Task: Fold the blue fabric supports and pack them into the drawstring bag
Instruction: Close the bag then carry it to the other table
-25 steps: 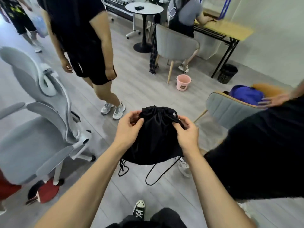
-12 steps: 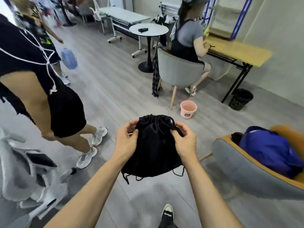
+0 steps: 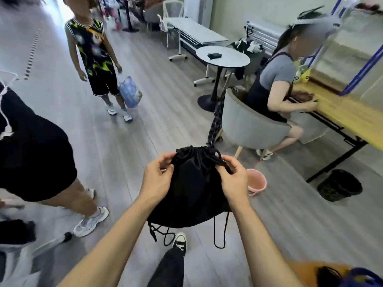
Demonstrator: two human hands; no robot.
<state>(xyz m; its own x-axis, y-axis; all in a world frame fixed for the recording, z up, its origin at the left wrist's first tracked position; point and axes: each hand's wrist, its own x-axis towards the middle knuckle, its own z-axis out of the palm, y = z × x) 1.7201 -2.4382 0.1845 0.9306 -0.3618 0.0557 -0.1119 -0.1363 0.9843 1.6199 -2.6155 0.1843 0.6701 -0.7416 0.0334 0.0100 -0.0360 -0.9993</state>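
Floor [image 3: 145, 125] view swung left | hands [image 3: 159, 179] still pinching bag [image 3: 192, 187]

Grey plank floor [image 3: 157, 83], pink bucket [image 3: 257, 183], black bin [image 3: 339, 185]

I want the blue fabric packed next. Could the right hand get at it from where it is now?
Probably, but not right away: the right hand is gripping the black drawstring bag near its cinched top. The blue fabric lies low on that side, nothing between, mostly out of frame.
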